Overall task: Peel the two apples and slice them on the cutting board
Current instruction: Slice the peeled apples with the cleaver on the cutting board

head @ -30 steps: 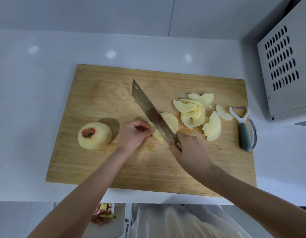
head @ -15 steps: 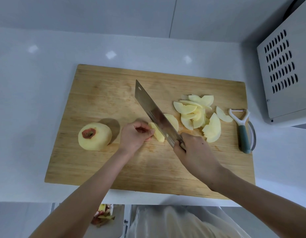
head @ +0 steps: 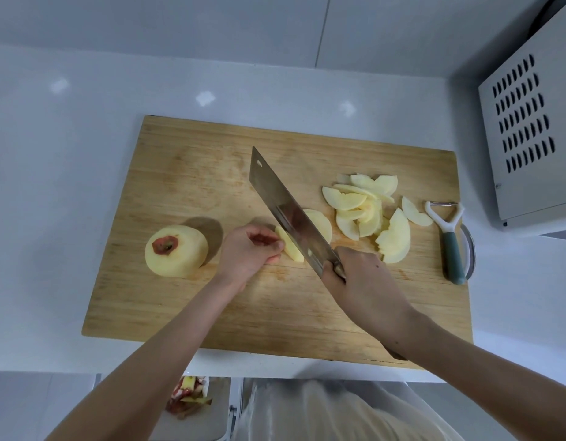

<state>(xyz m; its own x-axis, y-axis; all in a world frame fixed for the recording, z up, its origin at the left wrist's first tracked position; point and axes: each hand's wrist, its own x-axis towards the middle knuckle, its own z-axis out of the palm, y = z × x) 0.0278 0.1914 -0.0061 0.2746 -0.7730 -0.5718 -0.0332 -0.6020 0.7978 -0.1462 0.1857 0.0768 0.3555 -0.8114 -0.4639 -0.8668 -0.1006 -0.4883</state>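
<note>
No writing can be read in this view.

No lettering, brand mark, label or number is made out on the cutting board point(head: 186, 192), the knife point(head: 275, 192) at the centre, the peeler point(head: 450, 240) at the right edge of the board, or the vented metal box point(head: 529, 148) in the upper right of the frame.

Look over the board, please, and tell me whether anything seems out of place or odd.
Only small things. The whole apple at the board's left has a red patch of skin round its stem, so its peeling looks unfinished. The peeler lies at the board's very right edge, where it could slip off.
</note>
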